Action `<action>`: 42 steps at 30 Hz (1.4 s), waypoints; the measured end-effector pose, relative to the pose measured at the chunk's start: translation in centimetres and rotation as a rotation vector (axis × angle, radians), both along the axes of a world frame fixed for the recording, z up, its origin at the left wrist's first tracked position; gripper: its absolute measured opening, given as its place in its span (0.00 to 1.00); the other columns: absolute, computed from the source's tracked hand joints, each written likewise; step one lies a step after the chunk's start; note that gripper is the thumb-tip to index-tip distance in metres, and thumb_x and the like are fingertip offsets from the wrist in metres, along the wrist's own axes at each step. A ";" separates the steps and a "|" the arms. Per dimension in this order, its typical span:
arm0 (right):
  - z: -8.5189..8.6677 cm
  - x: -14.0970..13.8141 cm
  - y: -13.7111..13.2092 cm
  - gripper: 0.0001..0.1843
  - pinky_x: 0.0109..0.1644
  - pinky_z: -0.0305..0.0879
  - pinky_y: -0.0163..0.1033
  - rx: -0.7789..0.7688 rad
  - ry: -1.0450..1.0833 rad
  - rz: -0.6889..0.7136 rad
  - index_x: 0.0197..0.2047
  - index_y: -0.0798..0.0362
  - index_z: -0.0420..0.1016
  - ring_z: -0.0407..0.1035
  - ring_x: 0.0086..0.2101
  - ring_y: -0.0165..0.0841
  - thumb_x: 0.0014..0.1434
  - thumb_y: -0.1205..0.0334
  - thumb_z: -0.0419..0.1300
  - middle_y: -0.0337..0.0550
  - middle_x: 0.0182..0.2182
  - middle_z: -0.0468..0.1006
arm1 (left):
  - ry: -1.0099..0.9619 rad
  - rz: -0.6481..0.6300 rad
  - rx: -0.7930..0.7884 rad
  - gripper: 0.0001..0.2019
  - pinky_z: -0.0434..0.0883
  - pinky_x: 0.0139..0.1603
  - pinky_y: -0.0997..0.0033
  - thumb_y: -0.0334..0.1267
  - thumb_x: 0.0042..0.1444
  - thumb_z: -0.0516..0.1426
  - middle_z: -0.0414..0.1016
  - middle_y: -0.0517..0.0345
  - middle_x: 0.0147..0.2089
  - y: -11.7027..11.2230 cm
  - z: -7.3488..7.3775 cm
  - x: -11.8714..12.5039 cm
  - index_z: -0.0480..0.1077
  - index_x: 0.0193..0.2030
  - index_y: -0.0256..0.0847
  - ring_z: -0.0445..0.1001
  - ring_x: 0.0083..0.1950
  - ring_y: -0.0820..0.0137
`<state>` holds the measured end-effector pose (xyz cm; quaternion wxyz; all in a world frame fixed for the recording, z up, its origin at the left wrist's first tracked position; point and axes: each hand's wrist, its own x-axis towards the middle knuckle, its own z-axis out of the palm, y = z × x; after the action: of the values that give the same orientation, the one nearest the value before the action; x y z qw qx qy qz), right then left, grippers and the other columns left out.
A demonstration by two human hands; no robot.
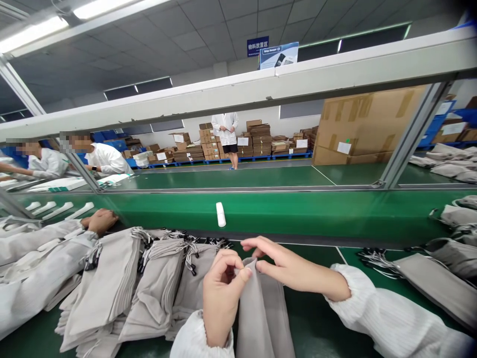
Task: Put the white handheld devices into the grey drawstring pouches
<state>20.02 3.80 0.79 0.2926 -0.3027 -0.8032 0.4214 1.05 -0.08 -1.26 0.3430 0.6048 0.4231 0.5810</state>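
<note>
Right in front of me hangs a grey cloth drawstring bag [261,313], its top edge gathered up. My left hand [224,288] pinches that edge between thumb and fingers. At the bag's other top corner is my right hand [286,263], its fingers stretched out and apart, the thumb close to or touching the cloth. To the left lie stacks of similar grey bags [108,278] with white cords and black cord stoppers. A white handheld device [220,214] rests on the green conveyor belt [167,211] beyond my hands.
More grey bags [439,283] lie at right. A co-worker's hand [100,221] reaches in at left, near several white devices [57,210]. A metal frame post [413,134] and a white crossbeam [231,92] span the bench. Other people in white coats and cardboard boxes [365,124] are farther back.
</note>
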 end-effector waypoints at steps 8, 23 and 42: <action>0.5 5.9 0.9 0.20 0.26 0.45 0.32 -0.357 0.079 0.318 0.34 0.56 0.69 0.48 0.22 0.23 0.71 0.48 0.53 0.32 0.23 0.57 | -0.218 0.169 0.029 0.08 0.58 0.24 0.79 0.39 0.57 0.63 0.66 0.62 0.35 0.4 1.7 -4.7 0.67 0.34 0.42 0.62 0.26 0.78; 1.1 0.2 11.6 0.20 0.38 0.66 0.36 0.271 -0.106 -0.510 0.63 0.51 0.62 0.72 0.37 0.33 0.70 0.58 0.49 0.43 0.40 0.78 | 0.943 -0.100 0.161 0.14 0.75 0.48 0.59 0.23 0.58 0.53 0.73 0.52 0.48 0.6 -7.6 -0.4 0.70 0.47 0.42 0.73 0.48 0.61; -5.2 -4.3 15.7 0.37 0.62 0.63 0.51 0.189 -0.491 -0.498 0.70 0.60 0.50 0.61 0.59 0.44 0.60 0.77 0.56 0.62 0.61 0.60 | 0.877 -0.142 0.320 0.09 0.59 0.45 0.61 0.23 0.60 0.50 0.73 0.59 0.34 0.3 -5.3 -1.2 0.64 0.33 0.40 0.69 0.42 0.66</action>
<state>15.72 19.47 -4.44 0.2115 -0.5526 -0.7867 0.1759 -0.18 0.21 -6.55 0.0734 0.8659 0.3907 0.3036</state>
